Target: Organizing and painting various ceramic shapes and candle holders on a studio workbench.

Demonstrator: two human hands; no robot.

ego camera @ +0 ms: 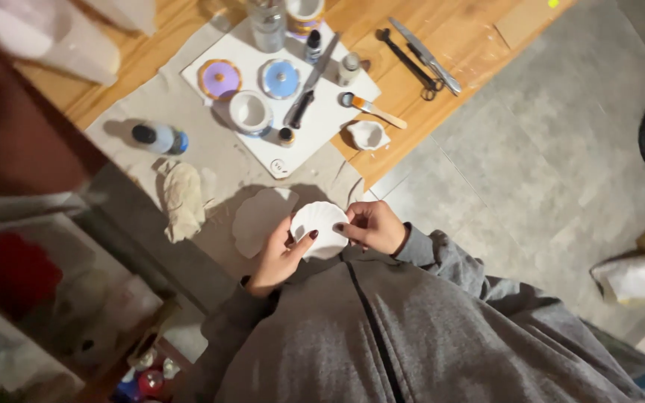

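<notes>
- The left hand and the right hand grip a white shell-shaped dish between them, close to the chest, over the near edge of the table; the left thumb lies on the dish's face, and the right fingers curl shut on its right rim, so that rim is hidden.
- Grey sleeves cover both wrists.
- Just left of the dish lies a second shell shape on the grey cloth, partly behind the left hand; it may be a mould or a cast, but the dim light leaves that unclear.
- A crumpled rag sits further left on the cloth.
- A white square board carries a purple round lid, a blue round lid, a white cup and small bottles, their labels too small to make out.
- A bottle with a dark cap lies on its side near the board.
- Scissors rest on the bare wood; a jar at the top edge is cut off.
- The left side of the view is blurred; only red and pale shapes show.
</notes>
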